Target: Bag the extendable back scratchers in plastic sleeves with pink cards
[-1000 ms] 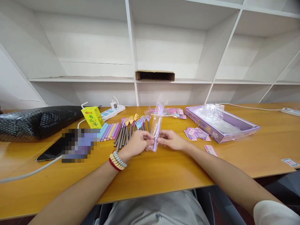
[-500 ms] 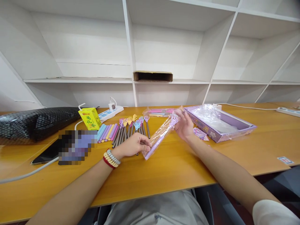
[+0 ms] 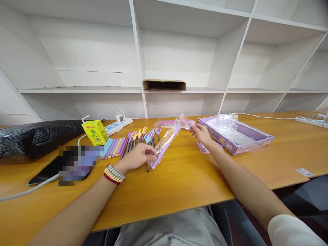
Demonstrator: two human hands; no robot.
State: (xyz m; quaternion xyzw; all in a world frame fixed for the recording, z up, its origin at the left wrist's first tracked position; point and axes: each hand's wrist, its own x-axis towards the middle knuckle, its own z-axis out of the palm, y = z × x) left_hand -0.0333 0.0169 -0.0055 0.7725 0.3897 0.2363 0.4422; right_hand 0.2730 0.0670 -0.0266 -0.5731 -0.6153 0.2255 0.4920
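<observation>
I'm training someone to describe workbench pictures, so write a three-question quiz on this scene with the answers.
1. Multiple choice: which hand holds the near end of the clear plastic bag with the purple claw-headed stick inside?
A) the left hand
B) the right hand
C) neither hand
2. True or false: the yellow drink carton with green lettering stands to the left of the open purple box.
3. Fill in the colour: in the row of smooth pastel tubes on the wooden table, the leftmost are light ____.

Key: 1. A; 2. true; 3. blue
</observation>
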